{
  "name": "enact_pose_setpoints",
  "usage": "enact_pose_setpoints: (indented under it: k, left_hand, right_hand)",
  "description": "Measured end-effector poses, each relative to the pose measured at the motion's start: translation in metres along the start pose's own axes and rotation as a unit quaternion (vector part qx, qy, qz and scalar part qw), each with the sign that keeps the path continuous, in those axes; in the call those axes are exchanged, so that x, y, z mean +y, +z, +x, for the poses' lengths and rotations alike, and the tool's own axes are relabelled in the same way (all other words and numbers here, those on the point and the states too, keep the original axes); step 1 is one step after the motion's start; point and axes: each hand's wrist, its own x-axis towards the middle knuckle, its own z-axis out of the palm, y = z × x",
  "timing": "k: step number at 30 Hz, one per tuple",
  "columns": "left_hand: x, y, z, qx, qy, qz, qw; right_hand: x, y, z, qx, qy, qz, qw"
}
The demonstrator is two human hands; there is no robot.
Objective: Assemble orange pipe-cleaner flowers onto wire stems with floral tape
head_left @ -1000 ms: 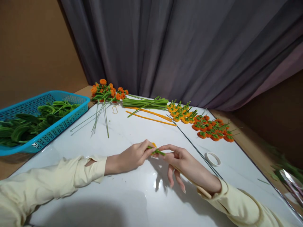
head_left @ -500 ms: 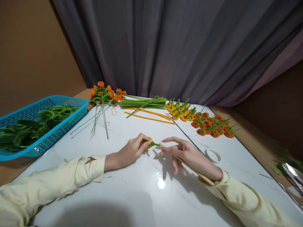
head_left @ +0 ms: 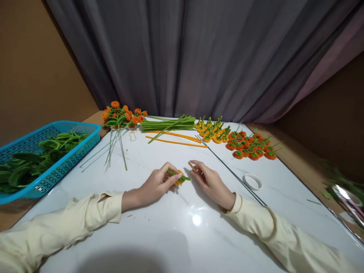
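Note:
Near the middle of the table my left hand (head_left: 159, 182) pinches a small fuzzy pipe-cleaner flower (head_left: 179, 182), yellow-orange with green pieces. One green end sticks out to the right past the fingertips. My right hand (head_left: 212, 184) is closed around a thin pale stick (head_left: 191, 166), whose tip shows beyond the thumb and forefinger; the rest is hidden by the hand. A small gap separates the stick from the flower.
At the left stands a blue basket (head_left: 95, 132) of green fuzzy leaves. Along the back lie orange flowers (head_left: 115, 113), green pipe cleaners (head_left: 167, 124), yellow flowers (head_left: 213, 132) and orange-red flower heads (head_left: 250, 146). A white tape roll (head_left: 252, 182) and dark wires (head_left: 227, 169) are at the right.
My right hand has closed its spread fingers and turned, so only the stick's tip shows. The flower in my left hand has tilted, and the stick is now apart from its green end.

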Motion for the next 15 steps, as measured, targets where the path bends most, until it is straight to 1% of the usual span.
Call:
enact_pose_setpoints:
  k: [2, 4, 6, 9, 10, 12, 14, 15]
  left_hand:
    - [0.0, 0.0, 0.0, -0.009, -0.013, -0.005, 1.0]
    - [-0.001, 0.001, 0.001, -0.011, -0.03, -0.011, 0.999]
    - [-0.001, 0.001, 0.003, -0.007, -0.051, -0.027, 0.998]
    - [-0.001, 0.0, 0.008, -0.014, -0.081, -0.064, 0.995]
    - [-0.001, -0.001, 0.009, -0.019, -0.087, -0.075, 0.993]
    - [-0.001, -0.001, 0.011, -0.026, -0.093, -0.092, 0.991]
    - [-0.001, -0.002, 0.012, -0.025, -0.094, -0.102, 0.99]
    - [-0.001, -0.001, 0.011, -0.023, -0.093, -0.103, 0.99]
  right_hand:
    - [0.004, 0.002, 0.004, 0.024, 0.015, 0.034, 0.999]
    - [0.01, 0.004, 0.008, 0.061, 0.05, 0.101, 0.992]
    - [0.017, 0.006, 0.012, 0.089, 0.087, 0.182, 0.975]
    - [0.025, 0.007, 0.014, 0.099, 0.115, 0.254, 0.955]
    - [0.027, 0.007, 0.013, 0.096, 0.114, 0.26, 0.954]
    - [0.026, 0.008, 0.011, 0.083, 0.099, 0.247, 0.96]
    - [0.02, 0.007, 0.008, 0.08, 0.06, 0.195, 0.976]
    - [0.016, 0.005, 0.006, 0.083, 0.028, 0.161, 0.983]
